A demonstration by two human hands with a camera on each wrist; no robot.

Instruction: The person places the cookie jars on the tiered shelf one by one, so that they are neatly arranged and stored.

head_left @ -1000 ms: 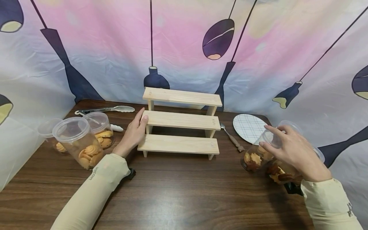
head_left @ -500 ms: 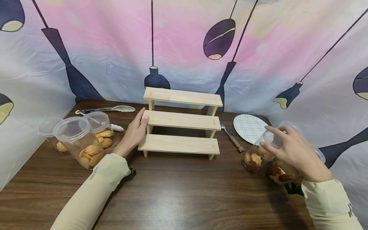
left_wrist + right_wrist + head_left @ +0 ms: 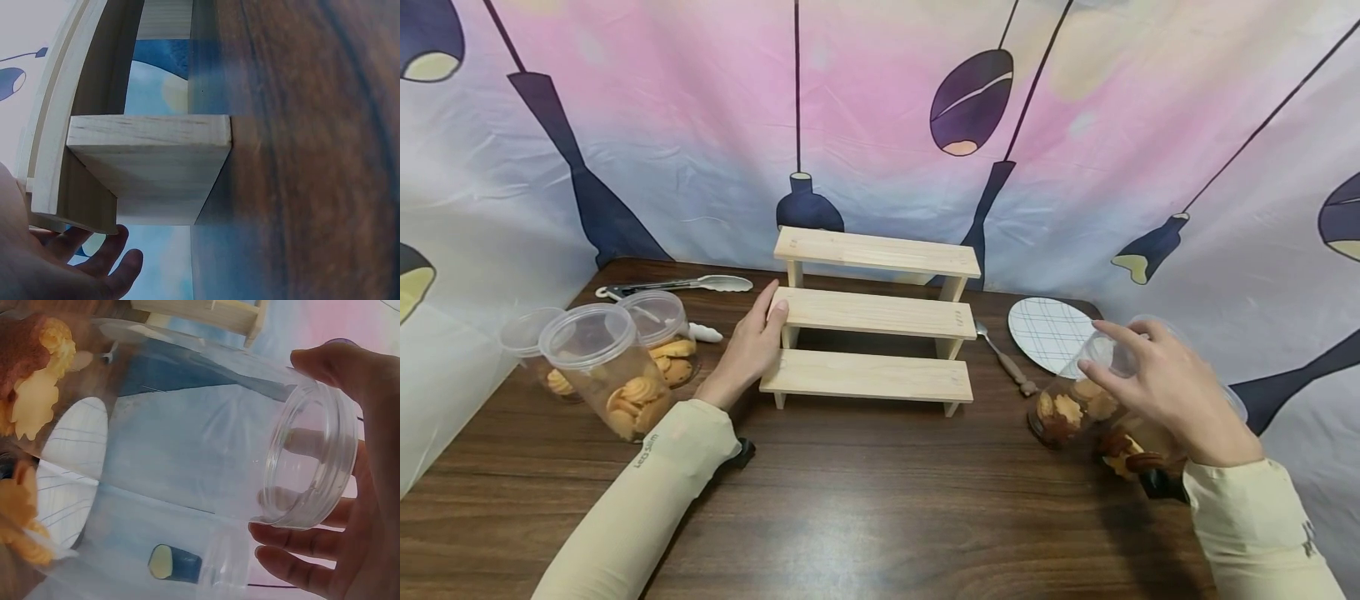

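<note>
A three-tier wooden display stand [image 3: 872,312] stands mid-table. My left hand [image 3: 745,350] grips the left end of its middle board, thumb at the edge. In the left wrist view the fingers [image 3: 106,253] bend under the board's end, beside a stand leg [image 3: 150,169]. At the right, my right hand [image 3: 1172,392] hovers round the lid of a clear cookie jar [image 3: 1067,412], fingers spread and loosely bowed. In the right wrist view the thumb [image 3: 331,365] lies on one side of the lid [image 3: 312,456] and the other fingers on the opposite side.
Another cookie jar [image 3: 1131,450] is partly hidden behind the right hand. A checked white plate [image 3: 1048,329] and a wooden-handled utensil [image 3: 1011,371] lie nearby. On the left stand a tall cookie jar [image 3: 602,358], two more jars behind it, and tongs [image 3: 685,286].
My right hand has lifted slightly, its thumb moving up a little beside the jar lid. My left hand and the stand stay in place.
</note>
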